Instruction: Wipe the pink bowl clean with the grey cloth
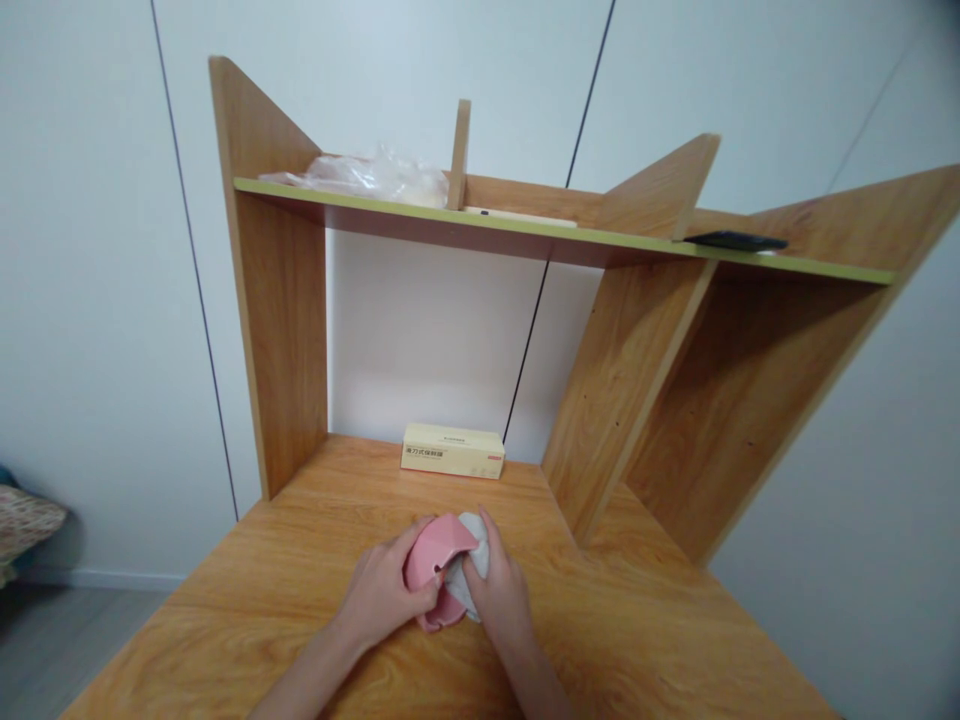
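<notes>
Low over the wooden desk point(600, 640), a pink, hollow, hard-looking shell point(439, 543) with angled faces and small notches in its edge is held tilted. My left hand point(386, 590) grips it from the left, fingers behind and thumb across its near edge. A light grey cloth point(472, 570) is bunched in my right hand point(499, 585), whose thumb presses it against the right side of the pink shell. Part of the shell's inside is hidden behind my fingers and the cloth.
A cream-coloured box point(452, 452) with printed lettering lies at the back of the desk. Above, the shelf point(510, 247) carries a clear plastic bag point(375, 178) and a dark flat object point(736, 241). Upright wooden panels point(630, 370) stand on the right. Patterned fabric point(28, 520) shows far left.
</notes>
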`<state>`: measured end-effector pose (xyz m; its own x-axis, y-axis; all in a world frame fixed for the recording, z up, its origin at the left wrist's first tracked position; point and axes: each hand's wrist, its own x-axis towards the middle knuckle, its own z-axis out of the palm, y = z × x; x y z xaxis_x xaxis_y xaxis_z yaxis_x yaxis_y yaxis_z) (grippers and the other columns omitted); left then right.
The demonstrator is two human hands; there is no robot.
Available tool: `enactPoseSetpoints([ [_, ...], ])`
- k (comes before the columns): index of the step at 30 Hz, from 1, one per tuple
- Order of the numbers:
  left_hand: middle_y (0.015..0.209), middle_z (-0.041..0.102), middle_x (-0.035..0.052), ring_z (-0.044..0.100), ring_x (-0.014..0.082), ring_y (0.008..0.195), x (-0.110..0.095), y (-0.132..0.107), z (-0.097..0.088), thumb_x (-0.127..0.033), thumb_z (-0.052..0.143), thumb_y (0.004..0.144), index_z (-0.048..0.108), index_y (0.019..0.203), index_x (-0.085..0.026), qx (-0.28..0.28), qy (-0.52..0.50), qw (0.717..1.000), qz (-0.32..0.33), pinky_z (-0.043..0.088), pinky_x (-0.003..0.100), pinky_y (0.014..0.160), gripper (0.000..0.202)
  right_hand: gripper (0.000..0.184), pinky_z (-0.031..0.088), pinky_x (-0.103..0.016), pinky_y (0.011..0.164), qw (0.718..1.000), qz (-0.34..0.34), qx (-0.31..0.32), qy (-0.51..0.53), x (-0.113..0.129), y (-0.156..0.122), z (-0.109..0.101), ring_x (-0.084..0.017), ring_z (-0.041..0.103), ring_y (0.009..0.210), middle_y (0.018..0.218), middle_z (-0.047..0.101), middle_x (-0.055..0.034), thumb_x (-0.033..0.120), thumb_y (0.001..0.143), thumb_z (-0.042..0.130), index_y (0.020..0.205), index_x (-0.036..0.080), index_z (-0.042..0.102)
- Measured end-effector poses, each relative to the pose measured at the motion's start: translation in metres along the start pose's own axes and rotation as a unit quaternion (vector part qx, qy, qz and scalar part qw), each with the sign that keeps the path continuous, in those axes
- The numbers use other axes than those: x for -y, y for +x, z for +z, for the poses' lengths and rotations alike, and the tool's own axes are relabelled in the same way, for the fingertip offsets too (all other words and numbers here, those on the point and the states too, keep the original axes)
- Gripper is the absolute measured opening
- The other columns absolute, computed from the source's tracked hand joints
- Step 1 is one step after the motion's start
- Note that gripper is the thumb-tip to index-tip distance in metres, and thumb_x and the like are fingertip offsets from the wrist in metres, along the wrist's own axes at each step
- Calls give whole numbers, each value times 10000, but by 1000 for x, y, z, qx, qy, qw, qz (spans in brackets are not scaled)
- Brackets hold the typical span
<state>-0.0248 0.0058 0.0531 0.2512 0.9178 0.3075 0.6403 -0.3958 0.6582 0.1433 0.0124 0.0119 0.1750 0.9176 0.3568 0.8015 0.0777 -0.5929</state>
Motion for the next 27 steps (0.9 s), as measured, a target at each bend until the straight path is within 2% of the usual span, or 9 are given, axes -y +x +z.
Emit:
enactPoseSetpoints([
  [3, 1067, 625, 56, 601, 255, 891, 3, 0, 0, -371, 564, 682, 447, 1237, -245, -12, -28, 999, -8, 435, 324, 792, 580, 546, 452, -292, 690, 998, 8, -10, 58, -1, -1, 2, -228, 623, 840, 1017, 639, -78, 256, 752, 434, 1291, 209, 361],
  [6, 1153, 573, 86, 584, 272, 935, 6, 0, 1, -434, 588, 680, 343, 1306, -220, -28, -75, 997, -23, 429, 347, 810, 705, 551, 460, -297, 708, 990, 30, -44, 128, -1, -2, 6, -226, 610, 884, 1057, 622, -84, 300, 763, 423, 1299, 195, 351],
  [9, 1208, 528, 109, 551, 268, 1004, 7, -1, 7, -423, 623, 660, 220, 1352, -184, -10, -115, 993, -8, 417, 347, 847, 835, 552, 453, -303, 765, 976, 55, -89, 189, -2, 0, 10, -222, 569, 978, 1119, 584, -116, 343, 781, 400, 1297, 152, 349],
  [11, 1217, 520, 113, 528, 259, 1043, 8, -2, 12, -398, 623, 667, 188, 1357, -174, 0, -125, 992, 7, 405, 342, 871, 846, 569, 444, -299, 795, 971, 61, -90, 211, -2, 2, 13, -212, 549, 1015, 1151, 561, -127, 361, 788, 389, 1307, 134, 324],
  [15, 1178, 546, 123, 541, 266, 1017, 14, -2, 20, -368, 601, 670, 253, 1328, -158, -17, -103, 994, -3, 418, 348, 851, 773, 620, 464, -298, 729, 976, 68, -64, 197, -1, 3, 12, -217, 599, 912, 1058, 609, -121, 386, 782, 407, 1331, 133, 271],
  [20, 1042, 626, 97, 587, 285, 914, 16, -1, 15, -350, 600, 638, 379, 1270, -180, -20, -52, 998, -15, 441, 363, 800, 691, 632, 444, -330, 581, 995, 79, -47, 32, 2, 2, 2, -267, 634, 661, 770, 668, -92, 405, 755, 472, 1325, 189, 307],
  [23, 1021, 635, 84, 595, 261, 890, 13, 1, 12, -314, 596, 634, 420, 1231, -177, -8, -83, 996, -12, 453, 344, 788, 637, 622, 436, -327, 575, 996, 64, -69, -4, 3, 2, -3, -266, 634, 661, 815, 671, -93, 422, 753, 479, 1319, 220, 318],
  [25, 1036, 630, 83, 590, 237, 906, 14, 3, 13, -263, 593, 620, 459, 1181, -165, -21, -134, 991, -13, 456, 316, 794, 585, 615, 442, -326, 599, 995, 57, -80, 25, 3, 2, -4, -263, 635, 718, 904, 663, -90, 440, 762, 461, 1318, 226, 309],
  [27, 974, 650, 82, 619, 212, 812, 19, 6, 18, -238, 591, 607, 485, 1133, -154, -34, -198, 979, -42, 483, 295, 722, 543, 606, 446, -316, 633, 991, 57, -94, 81, 1, 3, -3, -253, 626, 789, 975, 644, -91, 456, 771, 442, 1309, 211, 311],
])
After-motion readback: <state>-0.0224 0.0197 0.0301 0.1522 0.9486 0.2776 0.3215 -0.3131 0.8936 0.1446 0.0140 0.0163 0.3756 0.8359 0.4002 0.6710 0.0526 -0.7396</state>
